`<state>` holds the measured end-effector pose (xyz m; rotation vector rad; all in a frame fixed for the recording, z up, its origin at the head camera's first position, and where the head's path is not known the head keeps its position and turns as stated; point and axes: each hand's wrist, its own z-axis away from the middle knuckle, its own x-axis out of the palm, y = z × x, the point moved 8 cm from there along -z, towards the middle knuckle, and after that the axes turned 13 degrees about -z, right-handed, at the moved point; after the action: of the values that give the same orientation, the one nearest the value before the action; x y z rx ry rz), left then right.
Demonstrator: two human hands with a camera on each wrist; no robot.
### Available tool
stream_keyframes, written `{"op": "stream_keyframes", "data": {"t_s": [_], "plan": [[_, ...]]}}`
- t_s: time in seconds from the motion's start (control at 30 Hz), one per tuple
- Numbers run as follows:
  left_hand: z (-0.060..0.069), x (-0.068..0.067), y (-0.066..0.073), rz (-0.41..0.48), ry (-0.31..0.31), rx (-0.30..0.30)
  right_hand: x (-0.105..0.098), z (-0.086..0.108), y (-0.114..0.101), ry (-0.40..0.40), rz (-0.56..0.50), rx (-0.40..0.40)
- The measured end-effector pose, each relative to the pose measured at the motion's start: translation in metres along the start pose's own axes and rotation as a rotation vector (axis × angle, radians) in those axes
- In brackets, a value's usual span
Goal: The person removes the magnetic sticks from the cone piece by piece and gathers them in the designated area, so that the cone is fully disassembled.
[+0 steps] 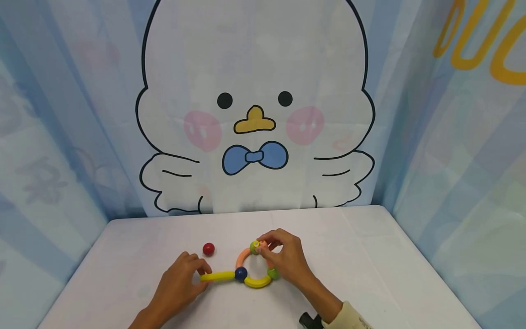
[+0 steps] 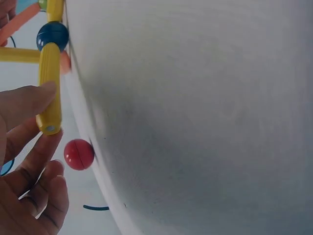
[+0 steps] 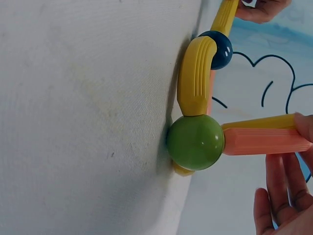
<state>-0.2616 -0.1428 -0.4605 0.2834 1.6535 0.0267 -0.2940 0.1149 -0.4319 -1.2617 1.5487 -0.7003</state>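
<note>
A ring of toy rods and balls lies on the table, with a blue ball, a curved yellow rod, a green ball and a curved orange rod. From the blue ball a yellow rod runs left; my left hand pinches its free end between thumb and fingers. In the right wrist view, an orange rod stands up from the green ball, with another yellow rod behind it. The thumb and fingers of my right hand pinch the orange rod's upper end.
A loose red ball lies behind the left hand. The white table ends at a cartoon curtain, with patterned curtains at both sides. A black device sits by the right sleeve.
</note>
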Motion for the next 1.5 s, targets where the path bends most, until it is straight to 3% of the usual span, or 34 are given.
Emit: {"op": "stream_keyframes", "data": {"t_s": [0.23,0.47,0.6,0.73,1.13,1.5], "plan": [[-0.006,0.017,-0.006,-0.004,-0.131,-0.015,0.001,0.000,0.000,-0.008,0.004,0.010],[-0.008,0.020,-0.005,-0.008,-0.160,0.001,0.001,0.000,0.000,-0.008,0.010,0.012],[-0.009,0.015,0.000,0.000,-0.125,0.020,0.001,0.000,0.000,-0.011,0.011,0.016],[-0.011,0.006,0.010,0.052,-0.049,0.018,0.001,-0.001,0.000,-0.014,0.014,0.018],[-0.036,-0.024,0.066,0.278,0.208,0.115,0.001,-0.002,0.001,-0.027,-0.015,0.008],[-0.050,-0.020,0.086,0.355,0.254,0.141,0.000,-0.003,-0.001,-0.028,-0.039,-0.027]]}}
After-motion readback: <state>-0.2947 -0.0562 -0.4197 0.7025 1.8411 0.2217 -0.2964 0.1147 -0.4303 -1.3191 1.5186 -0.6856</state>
